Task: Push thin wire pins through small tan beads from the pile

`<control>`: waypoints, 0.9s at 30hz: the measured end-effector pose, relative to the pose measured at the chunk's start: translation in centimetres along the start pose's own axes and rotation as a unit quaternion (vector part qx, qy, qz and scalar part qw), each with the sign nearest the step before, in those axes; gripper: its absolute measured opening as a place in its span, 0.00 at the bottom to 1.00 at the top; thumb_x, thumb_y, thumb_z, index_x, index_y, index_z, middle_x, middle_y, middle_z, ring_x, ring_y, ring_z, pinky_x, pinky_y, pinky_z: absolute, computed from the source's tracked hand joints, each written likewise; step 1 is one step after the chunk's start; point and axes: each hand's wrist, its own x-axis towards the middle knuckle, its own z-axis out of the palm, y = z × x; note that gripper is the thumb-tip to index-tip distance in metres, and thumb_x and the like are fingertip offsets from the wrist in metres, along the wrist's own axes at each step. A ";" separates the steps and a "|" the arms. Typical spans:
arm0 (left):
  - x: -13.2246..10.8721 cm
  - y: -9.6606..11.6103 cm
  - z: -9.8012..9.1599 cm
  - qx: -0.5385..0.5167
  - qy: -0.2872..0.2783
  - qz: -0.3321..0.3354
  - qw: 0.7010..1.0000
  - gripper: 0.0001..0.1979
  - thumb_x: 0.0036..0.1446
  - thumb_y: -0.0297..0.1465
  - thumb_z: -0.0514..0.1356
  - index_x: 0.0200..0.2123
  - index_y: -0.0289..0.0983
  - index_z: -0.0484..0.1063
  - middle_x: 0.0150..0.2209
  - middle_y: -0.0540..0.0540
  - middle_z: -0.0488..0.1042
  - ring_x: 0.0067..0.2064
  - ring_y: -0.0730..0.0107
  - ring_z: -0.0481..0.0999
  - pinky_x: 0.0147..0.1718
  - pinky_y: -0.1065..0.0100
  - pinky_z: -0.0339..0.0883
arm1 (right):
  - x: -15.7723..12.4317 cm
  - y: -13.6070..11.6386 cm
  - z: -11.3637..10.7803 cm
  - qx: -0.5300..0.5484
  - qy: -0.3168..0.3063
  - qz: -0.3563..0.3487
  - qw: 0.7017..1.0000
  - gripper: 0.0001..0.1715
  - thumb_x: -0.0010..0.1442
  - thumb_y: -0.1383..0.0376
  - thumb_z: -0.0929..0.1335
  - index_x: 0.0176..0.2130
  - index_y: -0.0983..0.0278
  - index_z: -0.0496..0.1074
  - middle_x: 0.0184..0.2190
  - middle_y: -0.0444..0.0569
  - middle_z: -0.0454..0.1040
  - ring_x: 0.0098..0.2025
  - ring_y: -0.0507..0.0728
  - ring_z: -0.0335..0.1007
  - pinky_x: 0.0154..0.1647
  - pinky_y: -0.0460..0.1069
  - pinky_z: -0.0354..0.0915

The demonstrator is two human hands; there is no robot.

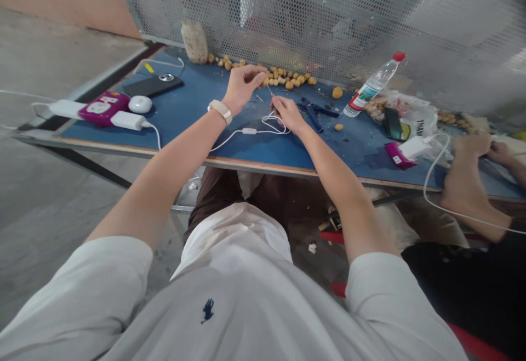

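My left hand (242, 86), with a pale band on the wrist, is raised over the blue table. Its thumb and forefinger are pinched together, but what lies between them is too small to make out. Close by on the right, my right hand (286, 112) has its fingers closed on a thin white cable (222, 143). A thin strand (269, 90) spans the gap between both sets of fingertips. The cable loops below my right hand and carries a small inline switch (249, 131). Dark blue-handled pliers (313, 114) lie just right of that hand.
Small yellow-brown round fruits (290, 79) line the mesh panel (312, 32). On the left are a jar (194, 42), phone (154, 85), earbud case (140, 104) and purple power block (103, 108). A water bottle (375, 86), plastic bag (415, 112) and another person's hands (472, 144) are right.
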 end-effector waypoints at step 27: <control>-0.1 0.4 -0.1 0.053 -0.039 -0.004 0.998 0.50 0.71 0.88 0.44 0.49 0.55 0.84 0.34 0.48 0.86 0.54 0.59 0.79 0.61 0.44 0.79 | 0.7 1.5 -0.3 0.021 -0.024 0.009 0.999 0.58 0.67 0.08 0.72 0.53 0.56 0.79 0.33 0.47 0.70 0.31 0.59 0.70 0.25 0.52 0.70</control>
